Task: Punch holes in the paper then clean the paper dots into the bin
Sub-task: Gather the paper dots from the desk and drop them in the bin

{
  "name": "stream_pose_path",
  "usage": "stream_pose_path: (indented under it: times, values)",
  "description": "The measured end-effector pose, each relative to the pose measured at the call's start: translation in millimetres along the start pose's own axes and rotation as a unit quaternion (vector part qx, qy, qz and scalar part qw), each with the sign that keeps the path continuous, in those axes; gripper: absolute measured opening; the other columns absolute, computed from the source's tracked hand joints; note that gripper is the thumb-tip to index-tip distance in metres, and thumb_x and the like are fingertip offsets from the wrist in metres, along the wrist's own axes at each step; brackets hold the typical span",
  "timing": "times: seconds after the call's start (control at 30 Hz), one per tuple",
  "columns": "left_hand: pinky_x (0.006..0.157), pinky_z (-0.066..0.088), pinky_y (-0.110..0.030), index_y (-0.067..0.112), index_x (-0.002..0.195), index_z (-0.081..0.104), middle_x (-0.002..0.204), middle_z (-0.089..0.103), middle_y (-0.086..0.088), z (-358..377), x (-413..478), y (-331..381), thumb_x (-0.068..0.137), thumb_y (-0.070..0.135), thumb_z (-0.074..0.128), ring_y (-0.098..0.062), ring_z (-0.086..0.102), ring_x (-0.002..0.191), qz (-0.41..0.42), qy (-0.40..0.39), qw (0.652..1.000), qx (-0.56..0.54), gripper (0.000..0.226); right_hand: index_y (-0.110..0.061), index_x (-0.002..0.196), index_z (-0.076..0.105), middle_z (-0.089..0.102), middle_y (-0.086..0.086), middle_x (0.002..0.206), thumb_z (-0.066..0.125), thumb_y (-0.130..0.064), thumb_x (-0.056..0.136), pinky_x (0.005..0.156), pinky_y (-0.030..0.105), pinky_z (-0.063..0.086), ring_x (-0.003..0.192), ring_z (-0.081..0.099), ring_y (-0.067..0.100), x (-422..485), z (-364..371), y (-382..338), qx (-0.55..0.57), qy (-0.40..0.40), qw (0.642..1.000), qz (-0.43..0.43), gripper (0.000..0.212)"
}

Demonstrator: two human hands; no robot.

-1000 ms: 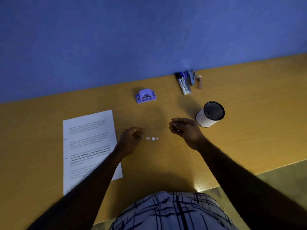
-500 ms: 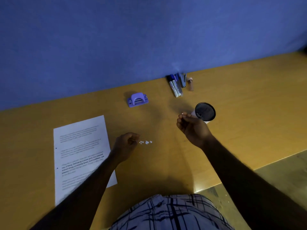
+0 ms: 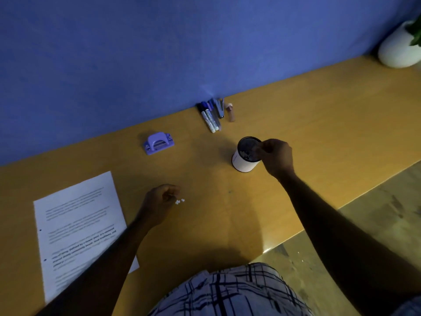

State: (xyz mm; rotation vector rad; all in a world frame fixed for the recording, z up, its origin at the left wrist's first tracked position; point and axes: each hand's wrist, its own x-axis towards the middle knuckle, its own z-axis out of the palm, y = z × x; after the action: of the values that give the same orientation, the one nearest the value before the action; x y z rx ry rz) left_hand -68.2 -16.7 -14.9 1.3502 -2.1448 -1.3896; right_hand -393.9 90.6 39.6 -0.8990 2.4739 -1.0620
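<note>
A small cluster of white paper dots [image 3: 180, 201] lies on the wooden table. My left hand [image 3: 160, 201] rests just left of it, its bunched fingertips pinching at the nearest dots. My right hand [image 3: 276, 156] hovers over the right rim of the white bin [image 3: 243, 164], fingers pinched together above its dark opening; whether dots are still between them is hidden. A few pale dots [image 3: 245, 153] show inside the bin. The punched sheet of paper [image 3: 77, 224] lies to the left, partly under my left forearm. The purple hole punch [image 3: 158, 142] sits near the wall.
Several markers and pens [image 3: 210, 117] lie against the blue wall behind the bin. A white pot [image 3: 398, 49] stands at the far right end. The table's front edge [image 3: 319, 220] runs diagonally at the right, with floor below it.
My right hand rose from the table and moved right to the bin's opening. My left hand slid onto the dots, so fewer of them show.
</note>
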Motion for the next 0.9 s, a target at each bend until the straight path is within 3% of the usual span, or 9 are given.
stream_pose_path:
  times: [0.17,0.27,0.4,0.47,0.57,0.67,0.8,0.9]
  values:
    - [0.078,0.048,-0.012,0.004,0.108,0.069,0.100,0.070,-0.004,2,0,1,0.086,-0.006,0.061,-0.015,0.065,0.091,-0.005,-0.001,1.000,-0.009,0.026,-0.008,0.091,0.075,0.074,0.010,0.085,0.065,-0.012,0.081,0.061,0.032,0.052,0.075,0.065,0.021,3,-1,2,-0.028,-0.006,0.999,-0.021,0.014]
    - [0.077,0.047,-0.009,0.009,0.110,0.069,0.101,0.069,0.002,0,-2,-5,0.087,0.000,0.063,-0.009,0.064,0.093,-0.007,-0.013,1.000,-0.010,0.025,-0.009,0.094,0.075,0.074,0.009,0.090,0.061,-0.008,0.082,0.057,0.023,0.047,0.078,0.063,0.019,2,-3,-1,-0.014,-0.009,0.999,-0.028,0.018]
    - [0.077,0.044,-0.011,0.014,0.112,0.068,0.104,0.069,0.005,-5,-4,-18,0.089,0.007,0.064,-0.006,0.063,0.095,-0.021,-0.008,1.000,-0.001,0.024,-0.005,0.097,0.073,0.074,0.011,0.095,0.057,0.000,0.085,0.068,0.035,0.053,0.085,0.066,0.024,-8,-1,-5,0.000,-0.014,0.997,-0.072,0.020]
    - [0.079,0.045,-0.014,0.015,0.113,0.068,0.106,0.069,0.003,-8,-7,-27,0.089,0.008,0.064,-0.009,0.063,0.098,-0.036,0.000,0.999,0.007,0.025,-0.010,0.097,0.073,0.073,0.003,0.094,0.058,0.001,0.084,0.068,0.028,0.051,0.084,0.065,0.017,-19,3,-10,0.029,-0.003,0.996,-0.081,0.023]
    - [0.088,0.048,-0.027,0.014,0.117,0.065,0.115,0.067,-0.002,-14,-15,-35,0.091,0.014,0.062,-0.013,0.061,0.102,-0.036,0.019,0.997,0.059,0.026,-0.014,0.095,0.073,0.069,-0.010,0.087,0.064,-0.006,0.086,0.065,0.016,0.047,0.075,0.063,0.003,-40,19,-15,0.054,-0.006,0.992,-0.112,0.015]
    - [0.098,0.045,-0.038,0.011,0.124,0.061,0.124,0.060,-0.009,-17,-27,-41,0.089,0.019,0.062,-0.026,0.055,0.115,0.036,0.030,0.976,0.211,0.036,-0.012,0.095,0.072,0.070,-0.004,0.089,0.068,-0.008,0.086,0.063,0.020,0.045,0.075,0.064,0.009,-64,46,-13,0.036,-0.065,0.988,-0.136,0.011]
    - [0.112,0.026,-0.044,0.020,0.143,0.044,0.151,0.036,-0.010,-5,-44,-46,0.090,0.040,0.056,-0.028,0.032,0.140,0.051,-0.015,0.942,0.332,0.058,-0.011,0.120,0.067,0.067,0.006,0.121,0.068,-0.025,0.089,0.087,0.028,0.047,0.110,0.060,0.020,-94,82,-7,-0.080,-0.198,0.958,-0.193,0.033]
    - [0.116,0.019,-0.052,0.014,0.149,0.033,0.159,0.021,-0.016,11,-55,-52,0.089,0.058,0.036,-0.035,0.022,0.145,0.040,-0.020,0.922,0.386,0.074,-0.015,0.140,0.051,0.044,0.006,0.150,0.064,-0.034,0.091,0.111,0.038,0.036,0.139,0.038,0.023,-112,104,-2,-0.173,-0.281,0.917,-0.225,0.054]
